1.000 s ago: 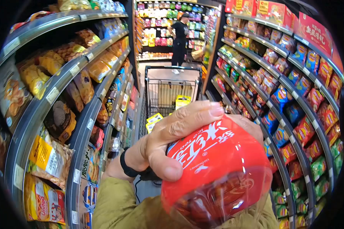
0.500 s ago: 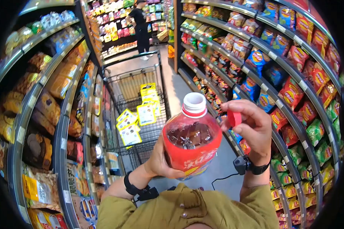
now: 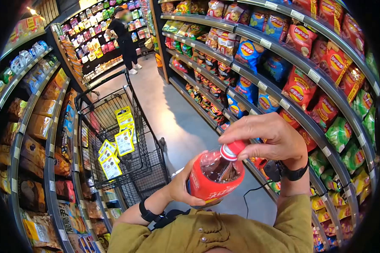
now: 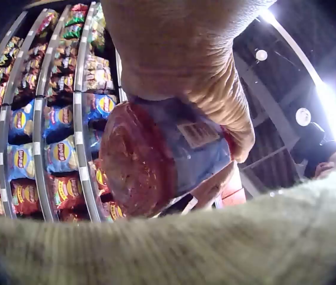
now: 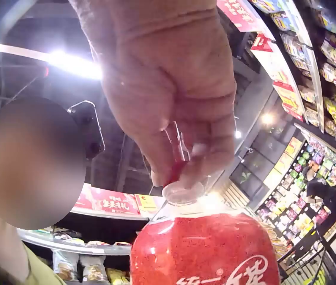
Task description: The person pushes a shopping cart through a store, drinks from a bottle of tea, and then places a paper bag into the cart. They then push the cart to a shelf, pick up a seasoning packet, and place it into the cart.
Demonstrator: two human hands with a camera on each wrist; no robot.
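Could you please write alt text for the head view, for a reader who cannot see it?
A person's left hand holds a red-labelled bottle while the right hand pinches the red cap at its neck. Ahead to the left, a black wire cart holds yellow-edged packets. Shelves of snack bags line the aisle, and someone in dark clothes stands farther off.

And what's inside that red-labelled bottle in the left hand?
Dark liquid shows through the clear shoulder of the drink bottle. Lower down, the red label and the left hand cover the sides, hiding the contents there.
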